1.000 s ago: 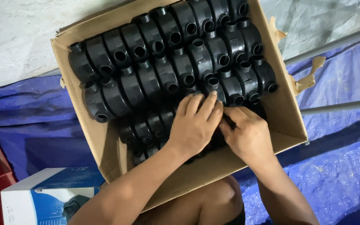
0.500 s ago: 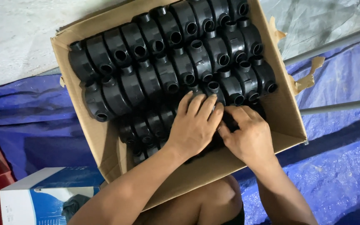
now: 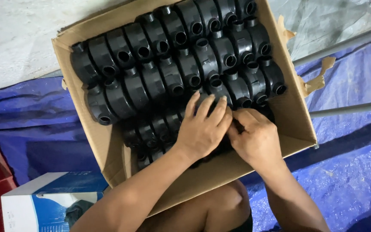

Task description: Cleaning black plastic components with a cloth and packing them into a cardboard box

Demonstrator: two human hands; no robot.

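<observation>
Hands: left hand [image 3: 202, 131] flat, fingers spread, right hand [image 3: 256, 139] curled, both on black pipe fittings [image 3: 220, 92] at near row of cardboard box [image 3: 299, 116] | grip state unclear | fittings judged rigid, smooth, light; grasp by collar.

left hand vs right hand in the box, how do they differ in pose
The left hand lies flat, fingers spread, on the black pipe fittings; the right hand is curled, fingertips pinching beside it. The left reaches further into the cardboard box; the right stays near its edge. Both touch the fittings' front row.
</observation>
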